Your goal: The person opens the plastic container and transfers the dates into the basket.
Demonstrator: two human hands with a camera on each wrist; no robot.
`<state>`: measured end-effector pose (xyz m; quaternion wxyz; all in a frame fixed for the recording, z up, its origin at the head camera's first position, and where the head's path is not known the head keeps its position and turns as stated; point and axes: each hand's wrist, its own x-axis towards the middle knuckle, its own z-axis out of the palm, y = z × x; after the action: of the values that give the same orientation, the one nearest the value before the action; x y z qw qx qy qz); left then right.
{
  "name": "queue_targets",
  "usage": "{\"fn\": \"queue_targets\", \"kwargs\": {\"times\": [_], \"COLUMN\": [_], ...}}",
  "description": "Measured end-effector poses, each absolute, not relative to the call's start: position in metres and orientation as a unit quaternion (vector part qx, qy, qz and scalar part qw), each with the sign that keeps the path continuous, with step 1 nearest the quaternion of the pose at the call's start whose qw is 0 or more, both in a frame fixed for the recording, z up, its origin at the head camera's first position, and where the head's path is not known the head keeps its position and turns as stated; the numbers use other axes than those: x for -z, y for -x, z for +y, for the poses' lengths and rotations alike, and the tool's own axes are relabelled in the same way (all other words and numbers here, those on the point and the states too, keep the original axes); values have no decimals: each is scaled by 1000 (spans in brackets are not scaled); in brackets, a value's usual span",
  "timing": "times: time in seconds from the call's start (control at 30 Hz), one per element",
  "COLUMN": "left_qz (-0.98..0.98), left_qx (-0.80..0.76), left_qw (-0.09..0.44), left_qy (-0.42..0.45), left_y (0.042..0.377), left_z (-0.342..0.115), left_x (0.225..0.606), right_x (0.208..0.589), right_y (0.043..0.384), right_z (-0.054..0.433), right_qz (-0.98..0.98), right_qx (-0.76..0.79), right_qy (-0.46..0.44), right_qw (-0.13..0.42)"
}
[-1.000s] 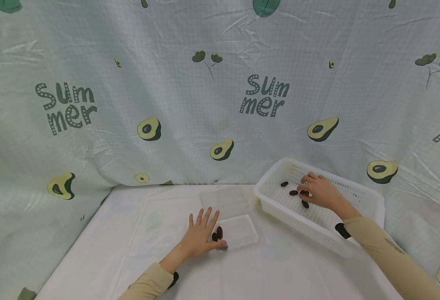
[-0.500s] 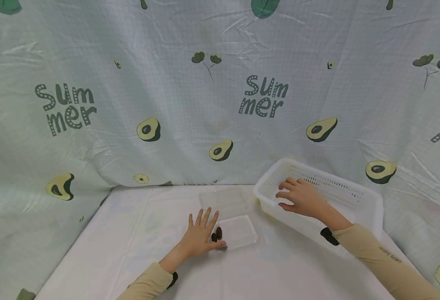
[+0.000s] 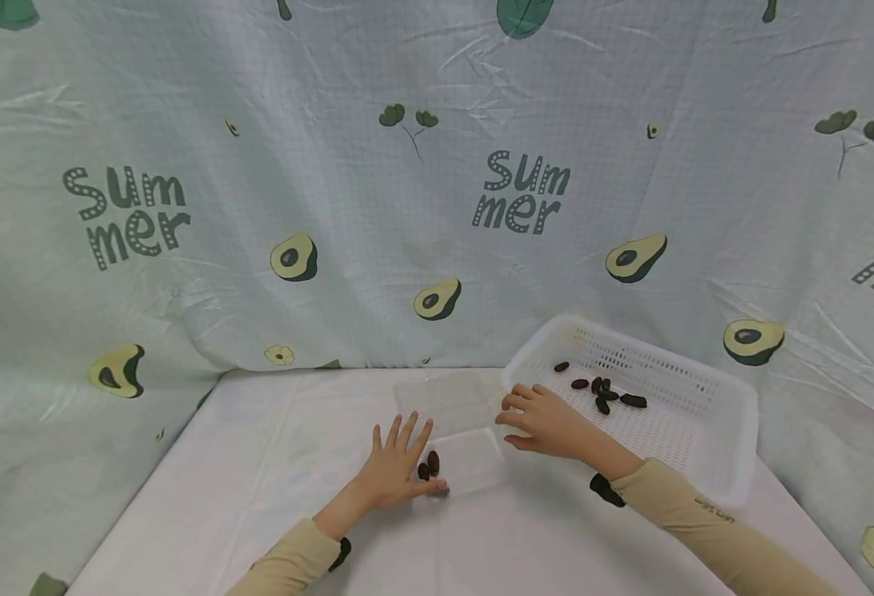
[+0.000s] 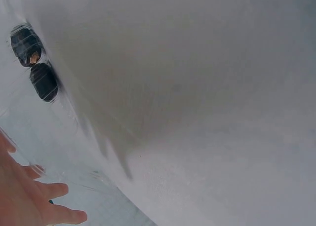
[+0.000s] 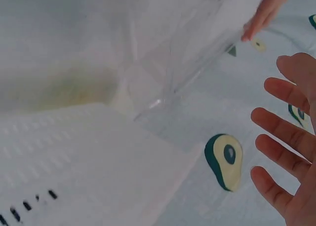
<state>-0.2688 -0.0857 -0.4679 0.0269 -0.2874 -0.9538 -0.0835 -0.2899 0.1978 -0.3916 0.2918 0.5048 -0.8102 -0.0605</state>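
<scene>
On left part of pale-covered table (image 3: 266, 463), left hand (image 3: 388, 476) with fingers spread, palm down, grasping nothing; thumb at near left corner of clear box (image 3: 477, 463). Inside box, along left end, beside thumb: dark oval pieces (image 3: 434, 463). Just behind box: second clear tray (image 3: 444, 396). Next, between box and basket, right hand (image 3: 549, 424), fingers apart and slightly bent, grip released; contact with box impossible to tell. Farther right: white perforated basket (image 3: 708, 451), more dark pieces (image 3: 602, 405) scattered and clustered on floor.
</scene>
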Motion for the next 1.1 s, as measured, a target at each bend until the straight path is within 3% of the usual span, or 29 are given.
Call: {"fn": "queue_targets", "kwargs": {"times": [0.63, 1.1], "left_qz": [-955, -954], "left_qx": [103, 113], "left_qw": [32, 8], "left_qy": [275, 277], "left_y": [270, 270], "left_z": [-85, -86], "left_x": [471, 468], "right_x": [445, 453], "right_y": [300, 311], "right_z": [127, 108], "right_qz": [-823, -830], "right_qx": [183, 174], "right_qy": [-510, -510], "right_qw": [168, 140]}}
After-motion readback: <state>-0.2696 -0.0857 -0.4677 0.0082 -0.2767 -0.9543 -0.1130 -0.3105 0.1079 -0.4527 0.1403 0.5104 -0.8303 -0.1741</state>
